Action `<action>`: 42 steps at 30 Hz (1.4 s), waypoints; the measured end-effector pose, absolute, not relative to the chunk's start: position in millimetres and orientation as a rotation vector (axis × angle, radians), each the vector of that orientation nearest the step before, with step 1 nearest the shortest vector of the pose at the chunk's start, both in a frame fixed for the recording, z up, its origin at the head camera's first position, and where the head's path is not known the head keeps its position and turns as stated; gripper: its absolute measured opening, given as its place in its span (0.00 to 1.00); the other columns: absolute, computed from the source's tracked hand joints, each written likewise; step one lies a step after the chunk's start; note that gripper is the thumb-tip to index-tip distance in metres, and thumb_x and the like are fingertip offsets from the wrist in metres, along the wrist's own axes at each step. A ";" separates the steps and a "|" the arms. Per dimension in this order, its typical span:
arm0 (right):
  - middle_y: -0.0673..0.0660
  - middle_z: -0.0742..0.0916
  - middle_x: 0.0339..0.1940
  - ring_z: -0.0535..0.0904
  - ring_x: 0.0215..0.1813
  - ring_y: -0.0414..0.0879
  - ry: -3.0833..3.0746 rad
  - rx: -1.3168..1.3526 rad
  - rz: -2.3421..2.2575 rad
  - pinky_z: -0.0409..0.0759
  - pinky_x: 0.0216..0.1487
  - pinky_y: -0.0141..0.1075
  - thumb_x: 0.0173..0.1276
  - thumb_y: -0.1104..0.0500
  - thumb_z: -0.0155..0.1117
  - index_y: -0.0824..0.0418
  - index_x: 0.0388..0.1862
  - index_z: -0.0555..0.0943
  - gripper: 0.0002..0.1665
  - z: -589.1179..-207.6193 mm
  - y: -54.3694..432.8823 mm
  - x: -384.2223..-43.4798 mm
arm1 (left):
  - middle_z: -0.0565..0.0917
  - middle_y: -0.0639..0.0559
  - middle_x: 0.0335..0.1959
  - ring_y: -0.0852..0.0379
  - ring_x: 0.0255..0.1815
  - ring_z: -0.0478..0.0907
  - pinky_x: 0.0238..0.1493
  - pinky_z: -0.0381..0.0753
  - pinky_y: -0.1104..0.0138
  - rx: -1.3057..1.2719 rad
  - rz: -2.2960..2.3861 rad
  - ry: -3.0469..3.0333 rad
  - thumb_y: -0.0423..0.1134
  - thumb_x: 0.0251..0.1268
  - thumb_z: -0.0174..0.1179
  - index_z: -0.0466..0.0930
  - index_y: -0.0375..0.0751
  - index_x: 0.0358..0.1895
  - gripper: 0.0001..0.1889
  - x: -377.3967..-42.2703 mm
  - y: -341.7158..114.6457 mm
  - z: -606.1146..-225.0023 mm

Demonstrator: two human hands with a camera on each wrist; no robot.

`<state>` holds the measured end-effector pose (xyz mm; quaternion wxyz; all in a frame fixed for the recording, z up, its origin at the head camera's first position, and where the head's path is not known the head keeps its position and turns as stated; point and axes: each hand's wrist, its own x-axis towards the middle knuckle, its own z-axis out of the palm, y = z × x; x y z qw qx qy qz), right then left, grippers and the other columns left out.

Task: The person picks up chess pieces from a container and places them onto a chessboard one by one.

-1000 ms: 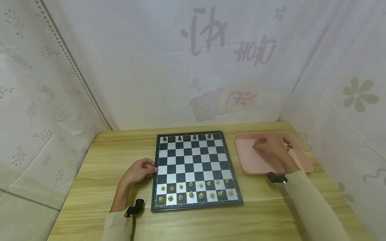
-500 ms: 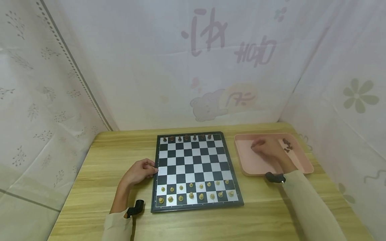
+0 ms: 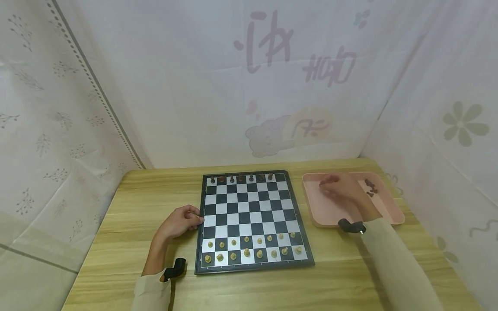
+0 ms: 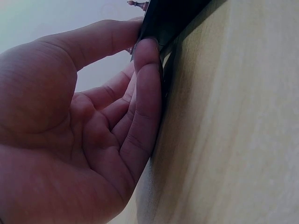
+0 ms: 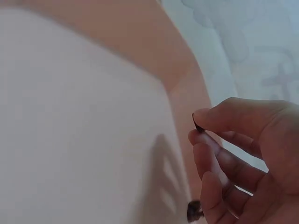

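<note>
In the head view my left hand (image 3: pixel 179 221) pinches the left edge of a black-and-white chessboard (image 3: pixel 249 207); the left wrist view shows thumb and fingertips on its dark rim (image 4: pixel 166 21). My right hand (image 3: pixel 344 188) is over the pink tray (image 3: pixel 330 214). Between its thumb and forefinger it pinches a small dark chess piece (image 5: pixel 198 123), mostly hidden by the fingertips. Several dark brown chess pieces (image 3: pixel 241 178) stand along the board's far row, whose right corner square is bare. Cream chess pieces (image 3: pixel 259 254) fill the two near rows.
More dark chess pieces (image 3: pixel 371 186) lie at the right side inside the tray. The tray stands to the right of the board on a wooden table (image 3: pixel 155 190). Printed white cloth (image 3: pixel 194 108) hangs behind and at both sides.
My right hand has shifted slightly left and lifted a little within the tray area, holding the piece. The left hand and the board have stayed in place.
</note>
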<state>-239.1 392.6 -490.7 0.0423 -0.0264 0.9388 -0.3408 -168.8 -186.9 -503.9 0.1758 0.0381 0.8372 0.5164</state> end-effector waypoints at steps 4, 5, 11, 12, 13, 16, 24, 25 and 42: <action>0.65 0.91 0.55 0.88 0.46 0.49 2.835 -0.082 -1.095 0.86 0.43 0.38 0.77 0.51 0.77 0.65 0.59 0.89 0.22 -484.1 383.1 -241.3 | 0.88 0.49 0.33 0.52 0.34 0.82 0.40 0.82 0.60 0.114 1.473 2.367 0.32 0.73 0.71 0.81 0.26 0.54 0.14 -168.6 -187.5 -505.7; 0.66 0.91 0.56 0.88 0.46 0.50 2.836 -0.088 -1.099 0.86 0.43 0.38 0.77 0.51 0.77 0.65 0.59 0.89 0.22 -482.3 380.6 -241.6 | 0.88 0.49 0.33 0.52 0.34 0.82 0.40 0.83 0.60 0.114 1.472 2.367 0.32 0.73 0.71 0.81 0.26 0.54 0.14 -168.6 -187.7 -506.2; 0.67 0.91 0.57 0.89 0.49 0.56 2.848 -0.121 -1.107 0.86 0.46 0.43 0.77 0.51 0.77 0.65 0.58 0.88 0.22 -474.3 365.0 -244.3 | 0.89 0.48 0.33 0.52 0.34 0.83 0.40 0.83 0.60 0.107 1.479 2.360 0.31 0.73 0.71 0.81 0.26 0.53 0.14 -169.0 -188.2 -507.1; 0.67 0.90 0.58 0.89 0.51 0.58 2.843 -0.128 -1.113 0.86 0.48 0.44 0.77 0.51 0.77 0.65 0.59 0.88 0.22 -473.2 362.4 -244.9 | 0.89 0.48 0.33 0.52 0.34 0.83 0.40 0.83 0.61 0.105 1.478 2.360 0.31 0.73 0.71 0.81 0.26 0.53 0.14 -169.1 -188.1 -506.9; 0.67 0.90 0.58 0.88 0.53 0.59 2.840 -0.136 -1.119 0.85 0.50 0.45 0.76 0.50 0.77 0.65 0.59 0.87 0.23 -472.0 359.7 -245.4 | 0.89 0.48 0.33 0.52 0.34 0.83 0.40 0.83 0.61 0.105 1.478 2.360 0.31 0.73 0.71 0.80 0.26 0.53 0.14 -169.3 -188.1 -506.6; 0.65 0.90 0.58 0.86 0.59 0.61 2.843 -0.143 -1.134 0.82 0.55 0.47 0.76 0.51 0.78 0.64 0.60 0.87 0.23 -468.9 350.5 -248.6 | 0.89 0.48 0.34 0.52 0.34 0.83 0.40 0.82 0.61 0.100 1.469 2.365 0.32 0.73 0.71 0.81 0.27 0.54 0.14 -169.6 -187.9 -506.2; 0.63 0.91 0.53 0.86 0.52 0.58 2.843 -0.191 -1.234 0.85 0.46 0.43 0.76 0.57 0.76 0.63 0.53 0.90 0.13 -467.2 324.7 -262.9 | 0.89 0.47 0.34 0.52 0.34 0.83 0.41 0.83 0.61 0.087 1.454 2.374 0.32 0.74 0.71 0.81 0.27 0.54 0.14 -170.2 -188.1 -506.9; 0.63 0.91 0.53 0.86 0.51 0.57 2.842 -0.197 -1.241 0.85 0.46 0.42 0.77 0.57 0.76 0.63 0.53 0.90 0.13 -467.5 321.8 -264.8 | 0.89 0.47 0.34 0.52 0.34 0.83 0.41 0.83 0.61 0.087 1.454 2.375 0.32 0.74 0.71 0.81 0.27 0.54 0.14 -170.3 -188.2 -507.0; 0.62 0.91 0.53 0.87 0.50 0.56 2.820 -0.268 -1.268 0.84 0.46 0.41 0.78 0.59 0.73 0.64 0.55 0.91 0.13 -468.6 281.3 -287.4 | 0.89 0.48 0.34 0.52 0.34 0.83 0.41 0.82 0.61 0.088 1.457 2.368 0.31 0.74 0.71 0.81 0.28 0.54 0.13 -170.3 -188.0 -505.2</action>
